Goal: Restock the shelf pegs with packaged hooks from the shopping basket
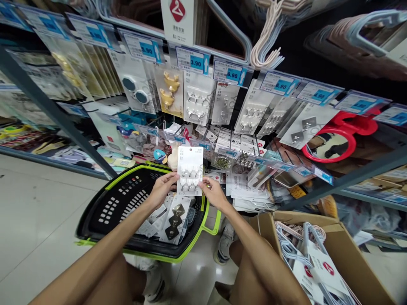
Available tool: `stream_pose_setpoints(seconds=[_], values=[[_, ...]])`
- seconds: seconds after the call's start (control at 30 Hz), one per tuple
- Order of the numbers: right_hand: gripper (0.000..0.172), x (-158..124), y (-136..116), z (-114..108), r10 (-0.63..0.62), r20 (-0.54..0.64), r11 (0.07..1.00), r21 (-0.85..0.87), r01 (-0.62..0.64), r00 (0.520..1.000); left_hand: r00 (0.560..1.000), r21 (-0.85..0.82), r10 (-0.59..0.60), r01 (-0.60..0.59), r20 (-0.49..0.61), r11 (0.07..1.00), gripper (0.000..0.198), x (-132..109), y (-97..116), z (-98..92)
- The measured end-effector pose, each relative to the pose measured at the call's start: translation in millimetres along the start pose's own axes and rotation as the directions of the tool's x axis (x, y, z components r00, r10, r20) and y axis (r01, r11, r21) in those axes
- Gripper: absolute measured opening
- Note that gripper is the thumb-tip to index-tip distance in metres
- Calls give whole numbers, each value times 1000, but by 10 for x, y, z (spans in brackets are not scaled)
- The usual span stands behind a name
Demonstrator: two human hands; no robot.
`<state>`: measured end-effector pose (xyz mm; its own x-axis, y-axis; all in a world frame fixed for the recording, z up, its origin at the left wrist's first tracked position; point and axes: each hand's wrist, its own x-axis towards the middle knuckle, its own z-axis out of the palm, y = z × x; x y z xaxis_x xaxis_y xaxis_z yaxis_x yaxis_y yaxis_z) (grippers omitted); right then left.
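Between my two hands is a white card pack of small clear hooks [190, 169], held upright above the basket's right side. My left hand [164, 188] pinches its left edge. On the opposite edge, the fingers of my right hand [213, 191] grip the card. Below stands a black shopping basket [111, 188] with a lime-green rim and handle. Inside it lies a card pack with dark diamond-shaped hooks [174, 222], among other white packs partly hidden by my left arm.
Ahead, a shelf rack carries hanging packs of hooks [199, 99] under blue price tags [192, 60]. A red-framed mirror [332, 144] hangs at right. Clothes hangers [305, 245] fill a cardboard box [359, 254] by my right leg. Tiled floor [38, 203] lies left of the basket.
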<state>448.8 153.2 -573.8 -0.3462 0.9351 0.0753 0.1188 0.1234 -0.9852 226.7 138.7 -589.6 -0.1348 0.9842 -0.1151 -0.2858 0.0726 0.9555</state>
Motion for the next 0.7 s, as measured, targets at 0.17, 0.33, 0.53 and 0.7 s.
stream_pose_setpoints(seconds=[0.17,0.33,0.53,0.7], values=[[31,-2,-30,-42,-75,-52,997,-7,75,996,991,64,-49,41,121,997,43,-37,10,35],[31,23,-23,-113,-138,-127,990,24,142,982,966,190,-106,61,237,980,40,-74,-20,78],[38,47,49,-155,-98,-154,992,65,109,983,963,205,-48,-7,266,979,40,-90,-1,123],[40,38,71,-156,-57,-105,990,122,70,993,967,234,6,-68,256,970,37,-88,12,121]])
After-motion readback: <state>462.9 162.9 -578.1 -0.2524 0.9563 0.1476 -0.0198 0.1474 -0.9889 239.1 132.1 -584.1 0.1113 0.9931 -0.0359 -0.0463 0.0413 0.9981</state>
